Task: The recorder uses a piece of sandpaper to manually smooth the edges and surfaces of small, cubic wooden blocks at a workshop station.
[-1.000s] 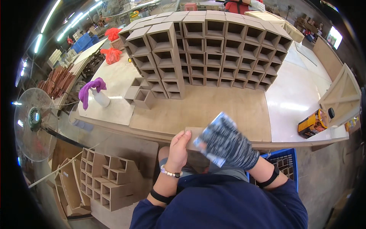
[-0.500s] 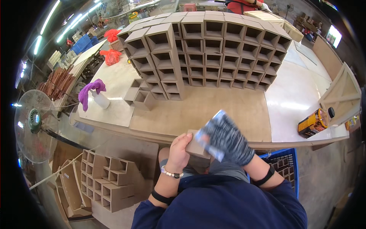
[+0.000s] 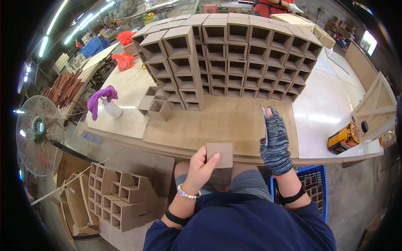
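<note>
My left hand (image 3: 202, 167) grips a small square brown box (image 3: 220, 154) by its left side, thumb on the near face, just in front of the table edge. My right hand (image 3: 276, 142), in a dark grey knitted fingerless glove, is raised to the right over the table edge, apart from the box. Along its palm side lies a thin sheet (image 3: 265, 125), whitish and bluish, seen nearly edge-on. Beyond both hands, a stacked wall of open brown boxes (image 3: 247, 54) stands on the table (image 3: 217, 129), with two loose open boxes (image 3: 158, 109) at its left foot.
A white bottle (image 3: 112, 109) draped with a purple cloth (image 3: 100, 98) stands at left; a jar with a dark cap (image 3: 345, 138) stands at right. Below are more stacked boxes (image 3: 121, 196), a blue crate (image 3: 320, 184) and a fan (image 3: 38, 129). A person in red (image 3: 272, 8) is at the back.
My right hand has lifted off the box and moved right with the sheet, turning edge-on. The box in my left hand has turned, so a square face now shows.
</note>
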### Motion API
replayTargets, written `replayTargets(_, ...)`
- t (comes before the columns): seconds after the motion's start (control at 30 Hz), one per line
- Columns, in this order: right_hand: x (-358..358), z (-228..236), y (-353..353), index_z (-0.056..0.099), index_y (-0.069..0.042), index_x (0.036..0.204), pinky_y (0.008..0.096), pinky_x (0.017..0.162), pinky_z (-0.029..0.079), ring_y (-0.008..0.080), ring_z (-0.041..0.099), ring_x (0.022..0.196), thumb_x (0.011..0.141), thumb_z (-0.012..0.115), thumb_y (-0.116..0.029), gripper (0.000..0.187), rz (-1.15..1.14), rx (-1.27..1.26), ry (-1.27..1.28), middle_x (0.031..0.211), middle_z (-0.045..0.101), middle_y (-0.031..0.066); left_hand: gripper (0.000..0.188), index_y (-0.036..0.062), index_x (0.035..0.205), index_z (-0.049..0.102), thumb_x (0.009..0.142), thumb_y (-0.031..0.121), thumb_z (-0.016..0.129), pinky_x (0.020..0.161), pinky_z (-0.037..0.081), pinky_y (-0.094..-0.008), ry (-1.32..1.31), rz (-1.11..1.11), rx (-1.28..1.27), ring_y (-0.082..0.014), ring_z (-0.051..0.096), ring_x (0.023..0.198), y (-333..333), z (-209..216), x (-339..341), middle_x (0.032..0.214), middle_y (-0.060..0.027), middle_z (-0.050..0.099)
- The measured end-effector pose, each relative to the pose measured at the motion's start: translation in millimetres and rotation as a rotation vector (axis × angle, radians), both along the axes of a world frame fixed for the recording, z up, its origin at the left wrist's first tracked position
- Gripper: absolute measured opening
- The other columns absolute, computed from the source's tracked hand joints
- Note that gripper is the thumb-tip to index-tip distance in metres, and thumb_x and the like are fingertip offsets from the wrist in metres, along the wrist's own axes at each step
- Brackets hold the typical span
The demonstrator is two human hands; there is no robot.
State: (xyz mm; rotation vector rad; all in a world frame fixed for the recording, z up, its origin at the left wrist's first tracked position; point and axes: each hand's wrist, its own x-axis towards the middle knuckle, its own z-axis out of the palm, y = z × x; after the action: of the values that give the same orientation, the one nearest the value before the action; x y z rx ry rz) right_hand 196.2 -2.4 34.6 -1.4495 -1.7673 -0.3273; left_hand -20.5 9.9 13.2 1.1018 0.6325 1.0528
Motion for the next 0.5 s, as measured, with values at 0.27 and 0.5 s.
replayTargets(0.27, -47.8, -1.7, 4.4, 0.045, -0.008, 0.124, 0.0440, 0.100, 0.030, 0.0312, 0.045, 0.115, 0.076, 0.052, -0.011, 0.049, 0.328, -0.283, -0.132, 0.122, 0.049, 0.0148, 0.012, -0.0019, 0.082, 0.054, 0.076, 0.005, 0.061, 0.058, 0.045, -0.0290, 0.545, 0.236, 0.533, -0.0210, 0.058, 0.062, -7.4, -4.8, 13.8, 0.071, -0.0125, 0.059)
replayTargets(0.5, -38.3, -4.9, -0.6, 0.047, -0.011, 0.123, 0.0469, 0.098, 0.030, 0.0311, 0.046, 0.114, 0.079, 0.049, -0.019, 0.045, 0.169, -0.145, -0.163, 0.125, 0.048, 0.0106, 0.018, 0.0005, 0.067, 0.049, 0.076, 0.008, 0.063, 0.044, 0.039, -0.0293, 0.557, 0.363, 0.571, -0.0237, 0.050, 0.045, -6.6, -1.2, 17.4, 0.054, -0.0131, 0.050)
